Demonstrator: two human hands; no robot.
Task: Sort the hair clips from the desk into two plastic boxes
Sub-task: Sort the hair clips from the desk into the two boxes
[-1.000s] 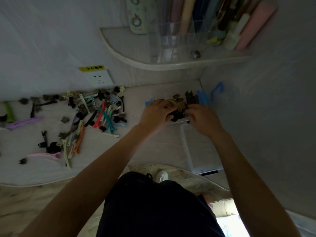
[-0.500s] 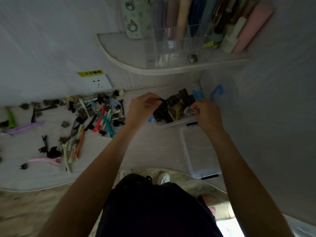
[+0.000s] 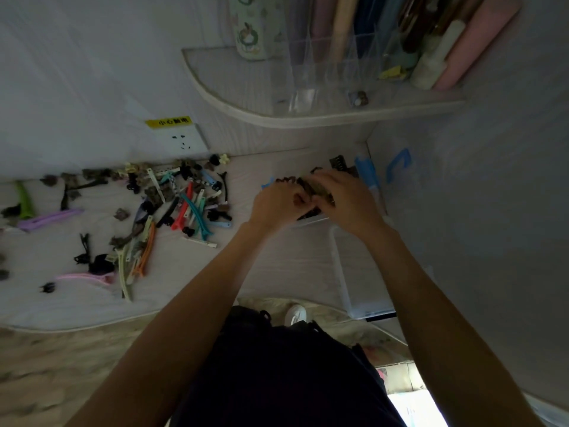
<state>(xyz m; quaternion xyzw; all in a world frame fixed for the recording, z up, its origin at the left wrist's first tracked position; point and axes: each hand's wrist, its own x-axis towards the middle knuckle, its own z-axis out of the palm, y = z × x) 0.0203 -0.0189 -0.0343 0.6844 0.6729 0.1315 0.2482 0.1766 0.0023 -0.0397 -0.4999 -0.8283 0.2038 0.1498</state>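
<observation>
A clear plastic box (image 3: 308, 221) with blue latches stands at the desk's far right corner, heaped with dark claw clips (image 3: 341, 164). My left hand (image 3: 275, 206) and my right hand (image 3: 346, 200) meet on top of that heap, fingers curled over the clips and hiding most of them. A second clear box (image 3: 340, 266) lies just in front, against the right wall, with nothing visible inside. Several loose hair clips (image 3: 184, 204) in many colours lie spread over the left half of the desk.
A pink clip (image 3: 86, 277), a purple clip (image 3: 46, 218) and a green clip (image 3: 23, 200) lie at the far left. A wall socket (image 3: 181, 140) sits behind the pile. A corner shelf (image 3: 308, 118) with an organiser hangs above the boxes. The desk's front edge (image 3: 92, 322) curves below.
My hands were apart at the two sides of the full box, which was tilted up. Now the box lies lower and both hands have come together on top of its clips.
</observation>
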